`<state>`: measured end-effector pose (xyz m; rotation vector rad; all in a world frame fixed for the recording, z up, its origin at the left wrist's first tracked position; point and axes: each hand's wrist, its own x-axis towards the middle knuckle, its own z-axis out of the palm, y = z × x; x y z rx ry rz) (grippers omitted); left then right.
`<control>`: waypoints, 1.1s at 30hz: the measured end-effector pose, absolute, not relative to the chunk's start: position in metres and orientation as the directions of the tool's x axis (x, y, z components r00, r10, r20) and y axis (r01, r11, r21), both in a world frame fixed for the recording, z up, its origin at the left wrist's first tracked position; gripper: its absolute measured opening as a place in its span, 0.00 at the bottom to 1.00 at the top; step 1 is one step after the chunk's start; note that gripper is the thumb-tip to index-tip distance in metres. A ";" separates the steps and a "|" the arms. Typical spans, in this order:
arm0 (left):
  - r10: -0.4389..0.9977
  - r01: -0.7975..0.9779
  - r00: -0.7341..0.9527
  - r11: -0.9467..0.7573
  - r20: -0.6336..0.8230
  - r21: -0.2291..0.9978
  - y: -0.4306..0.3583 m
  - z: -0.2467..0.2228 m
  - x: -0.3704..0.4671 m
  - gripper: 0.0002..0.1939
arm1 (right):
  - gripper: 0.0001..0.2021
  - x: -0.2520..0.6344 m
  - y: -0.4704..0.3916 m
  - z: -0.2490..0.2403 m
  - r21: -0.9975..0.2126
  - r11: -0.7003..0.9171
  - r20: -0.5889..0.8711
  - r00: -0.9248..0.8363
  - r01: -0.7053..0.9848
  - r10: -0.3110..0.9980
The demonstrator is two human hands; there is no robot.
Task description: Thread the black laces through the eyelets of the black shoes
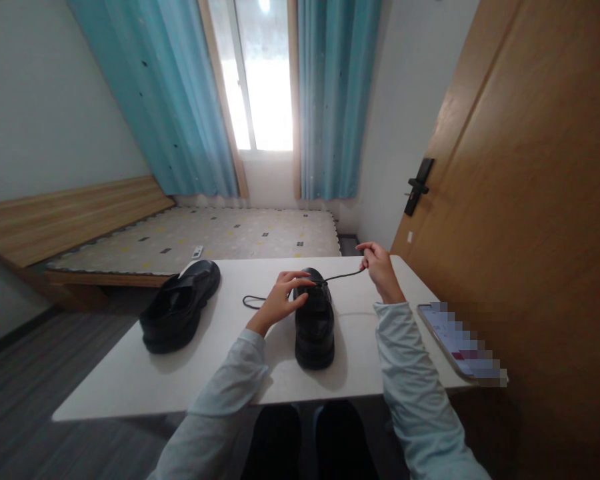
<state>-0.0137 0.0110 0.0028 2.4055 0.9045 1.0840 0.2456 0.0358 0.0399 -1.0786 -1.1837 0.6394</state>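
Note:
A black shoe [315, 333] stands on the white table in front of me, its toe pointing away. My left hand [284, 298] rests on the front of this shoe near the eyelets, thumb and fingers apart. My right hand [379, 267] is raised to the right of the shoe, its fingers closed on a black shoelace [345, 275] that runs taut from the eyelets. Left of the shoe, a loop of lace lies on the table, partly hidden behind my left hand. A second black shoe [180, 307] sits at the left of the table.
The white table [125, 373] has a phone [455, 340] on its right edge. Beyond it is a bed [250, 230] with a small white object [197, 252] on it. A wooden door [520, 220] stands close on the right.

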 end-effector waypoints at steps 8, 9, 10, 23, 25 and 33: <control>0.654 0.433 0.510 -0.756 0.559 0.490 0.008 0.001 -0.007 0.12 | 0.09 0.237 0.024 0.041 -0.891 0.370 0.335 -0.168 0.264 0.927; 0.654 0.440 0.507 -0.757 0.561 0.484 0.008 0.000 -0.007 0.12 | 0.09 0.236 0.022 0.042 -0.894 0.361 0.311 -0.211 0.264 0.926; 0.653 0.444 0.507 -0.757 0.562 0.479 0.008 0.000 -0.007 0.12 | 0.08 0.236 0.020 0.042 -0.897 0.351 0.287 -0.249 0.269 0.925; 0.570 0.462 0.563 -0.818 0.598 0.344 0.004 0.002 -0.007 0.21 | 0.09 0.236 0.024 0.036 -0.776 0.384 0.131 -0.468 0.500 0.874; 0.561 0.461 0.543 -0.821 0.625 0.336 0.004 0.003 -0.006 0.18 | 0.09 0.235 0.023 0.036 -0.770 0.387 0.131 -0.468 0.507 0.874; 0.590 0.463 0.496 -0.800 0.637 0.381 0.006 0.004 -0.005 0.10 | 0.08 0.227 0.018 0.039 -0.765 0.398 0.135 -0.479 0.506 0.868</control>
